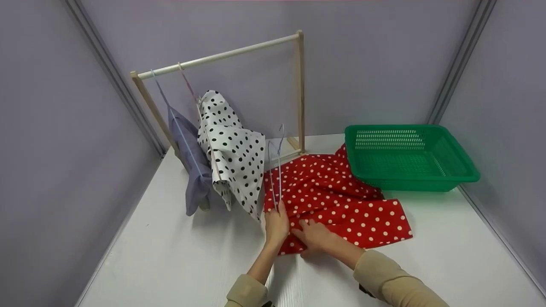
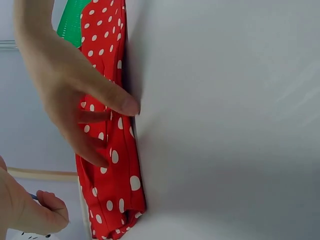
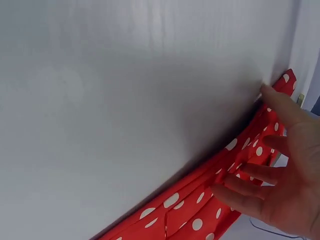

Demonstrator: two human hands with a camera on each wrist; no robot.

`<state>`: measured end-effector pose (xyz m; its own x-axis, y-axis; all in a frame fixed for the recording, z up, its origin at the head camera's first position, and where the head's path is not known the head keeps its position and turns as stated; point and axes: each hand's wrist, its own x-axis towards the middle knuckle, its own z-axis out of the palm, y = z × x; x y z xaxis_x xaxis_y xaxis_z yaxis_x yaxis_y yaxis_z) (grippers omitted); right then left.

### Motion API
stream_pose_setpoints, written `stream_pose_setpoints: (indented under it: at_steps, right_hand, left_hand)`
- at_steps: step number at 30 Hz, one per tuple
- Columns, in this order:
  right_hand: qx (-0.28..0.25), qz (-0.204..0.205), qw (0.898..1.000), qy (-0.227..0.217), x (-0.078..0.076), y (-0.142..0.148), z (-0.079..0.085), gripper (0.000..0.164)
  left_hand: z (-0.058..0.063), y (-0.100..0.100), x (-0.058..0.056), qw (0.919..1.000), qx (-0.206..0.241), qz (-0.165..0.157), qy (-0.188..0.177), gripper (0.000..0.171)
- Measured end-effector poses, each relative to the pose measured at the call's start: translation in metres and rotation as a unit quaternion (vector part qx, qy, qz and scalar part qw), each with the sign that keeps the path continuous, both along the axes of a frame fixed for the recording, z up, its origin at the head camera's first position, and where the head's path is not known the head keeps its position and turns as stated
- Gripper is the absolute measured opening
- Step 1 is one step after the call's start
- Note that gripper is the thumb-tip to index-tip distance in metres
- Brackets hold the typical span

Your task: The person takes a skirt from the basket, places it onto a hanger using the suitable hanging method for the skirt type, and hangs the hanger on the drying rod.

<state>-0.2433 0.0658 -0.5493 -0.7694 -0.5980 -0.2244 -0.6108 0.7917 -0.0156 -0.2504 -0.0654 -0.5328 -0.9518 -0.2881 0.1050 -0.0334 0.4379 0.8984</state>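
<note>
My left hand (image 1: 277, 224) holds a thin light wire hanger (image 1: 280, 175) near its lower end, its hook pointing up. In the left wrist view, the same hand (image 2: 30, 210) curls its fingers at the lower left. A red cloth with white dots (image 1: 362, 224) lies rumpled on the table, partly behind the hanger. My right hand (image 1: 313, 236) rests on the cloth's near edge. In the right wrist view, that hand (image 3: 295, 165) has its fingers spread over the red cloth (image 3: 197, 220), thumb at the edge by the table.
A wooden rack (image 1: 301, 94) stands at the back left. From its rail hang a grey-purple cloth (image 1: 187, 149) and a white cloth with black dots (image 1: 232, 145), each on a hanger. A green basket (image 1: 409, 184) sits at the back right, against the red cloth. Walls enclose the white table (image 1: 170, 256).
</note>
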Motion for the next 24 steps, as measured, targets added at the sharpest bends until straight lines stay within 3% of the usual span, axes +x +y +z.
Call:
stream_pose_setpoints:
  at_steps: [5, 7, 9, 12, 14, 17, 19, 21, 24]
  right_hand:
    - [-0.001, 0.032, 0.998, 0.048, -0.001, -0.002, -0.005, 0.058]
    - [0.000, 0.058, 0.994, 0.091, -0.002, -0.002, -0.009, 0.048]
    - [0.008, 0.083, 0.985, 0.152, -0.004, -0.003, -0.013, 0.035]
    - [0.014, 0.111, 0.961, 0.253, -0.006, -0.006, -0.020, 0.016]
    - [-0.001, 0.104, 0.953, 0.286, -0.009, -0.006, -0.022, 0.009]
    - [-0.080, 0.063, 0.956, 0.275, -0.014, -0.002, -0.020, 0.012]
    - [-0.167, 0.008, 0.959, 0.230, -0.019, 0.003, -0.015, 0.014]
    - [-0.252, -0.054, 0.949, 0.181, -0.024, 0.009, -0.009, 0.013]
    - [-0.357, -0.158, 0.915, 0.099, -0.033, 0.019, 0.001, 0.012]
  left_hand:
    - [-0.001, 0.000, 0.001, 0.9996, -0.029, 0.000, 0.006, 0.048]
    - [-0.002, 0.000, 0.001, 0.9991, -0.040, 0.003, 0.009, 0.048]
    - [-0.003, -0.001, 0.002, 0.9988, -0.049, 0.005, 0.004, 0.049]
    - [-0.005, -0.003, 0.003, 0.9983, -0.057, 0.012, 0.002, 0.049]
    - [-0.006, -0.004, 0.003, 0.9987, -0.049, 0.013, 0.004, 0.048]
    - [-0.007, -0.007, 0.004, 0.9991, -0.039, 0.011, 0.012, 0.046]
    - [-0.007, -0.008, 0.004, 0.9991, -0.037, 0.009, 0.019, 0.044]
    - [-0.007, -0.011, 0.004, 0.9986, -0.044, 0.008, 0.027, 0.045]
    - [-0.007, -0.013, 0.003, 0.9978, -0.055, 0.009, 0.034, 0.047]
